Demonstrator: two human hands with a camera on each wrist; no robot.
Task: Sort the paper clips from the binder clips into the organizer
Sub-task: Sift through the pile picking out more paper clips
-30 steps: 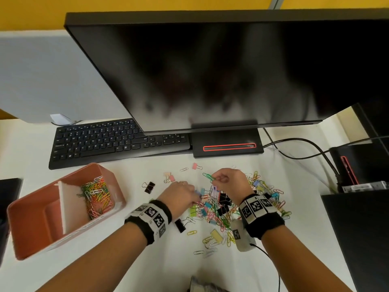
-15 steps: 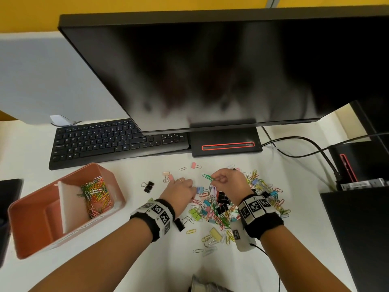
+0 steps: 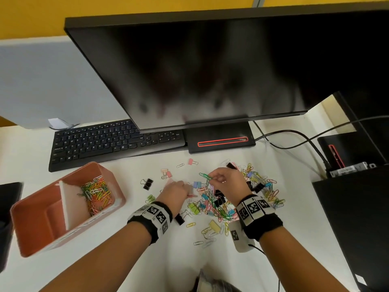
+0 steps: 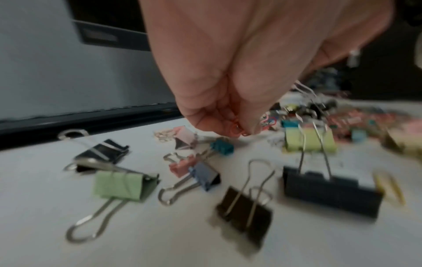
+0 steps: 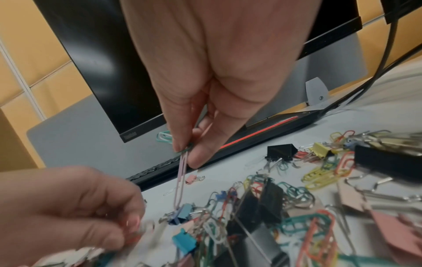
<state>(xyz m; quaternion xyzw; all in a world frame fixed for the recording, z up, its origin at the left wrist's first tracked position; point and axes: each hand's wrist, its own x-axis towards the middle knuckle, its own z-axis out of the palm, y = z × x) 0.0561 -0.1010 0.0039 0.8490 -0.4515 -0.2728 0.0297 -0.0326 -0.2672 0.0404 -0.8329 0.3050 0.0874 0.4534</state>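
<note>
A mixed pile of coloured paper clips and binder clips (image 3: 223, 199) lies on the white desk in front of the monitor. My right hand (image 3: 226, 180) (image 5: 189, 150) hovers over the pile and pinches paper clips: a green one (image 3: 205, 175) sticks out left, and a pink one (image 5: 181, 178) hangs down with a small blue binder clip (image 5: 180, 215) caught at its end. My left hand (image 3: 179, 191) (image 4: 237, 124) sits at the pile's left edge, its fingertips pinching a red paper clip (image 4: 237, 129). The orange organizer (image 3: 52, 234) stands at the left with paper clips (image 3: 96, 192) in its right compartment.
A black keyboard (image 3: 109, 142) and the monitor base (image 3: 221, 141) lie behind the pile. Loose binder clips (image 3: 147, 183) are scattered left of it. Cables (image 3: 294, 135) and black devices (image 3: 353, 218) fill the right side. A dark object (image 3: 6, 218) sits at the left edge.
My left hand has moved a little back and left along the pile's edge. The right hand has lifted slightly with its paper clips.
</note>
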